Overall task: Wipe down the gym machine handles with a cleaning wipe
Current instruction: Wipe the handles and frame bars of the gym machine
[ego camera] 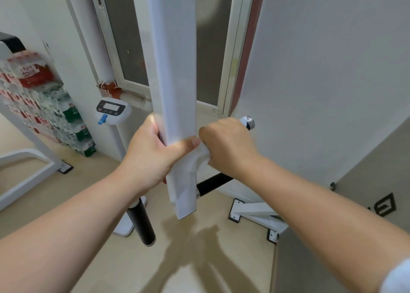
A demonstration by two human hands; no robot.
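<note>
Gripping the white upright post (pixel 175 93) of the gym machine, the left hand (pixel 153 153) is closed round the post's lower part: thumb across the near face, fingers wrapped behind the left edge. The right hand (pixel 226 144) is just right of the post at the same height. Its fingers are curled down over a crumpled white cleaning wipe (pixel 197 161), knuckles up. The wipe is bunched between this hand and the post, touches the post's right face and hangs a little way down along it.

A chrome end cap (pixel 249 123) projects beyond the right hand on the side away from the post. The bar it belongs to is hidden under the hand, so contact between wipe and bar cannot be confirmed.

Below the right hand, a black handle (pixel 213 185) runs out from the right side of the post. A second black handle (pixel 142 224) points down and toward the viewer from the left side of the post, below the left wrist.

Left of the post stands a white scale column with a display head (pixel 112 110) and a blue tab. Farther left, shrink-wrapped packs of water bottles (pixel 44 106) are stacked against the wall. Behind the post is a frosted window (pixel 131 37), with a white pipe (pixel 93 37) at its left. Right of the post, low on the beige floor (pixel 199 259), a white base bracket (pixel 255 212) sits on black pads.
</note>
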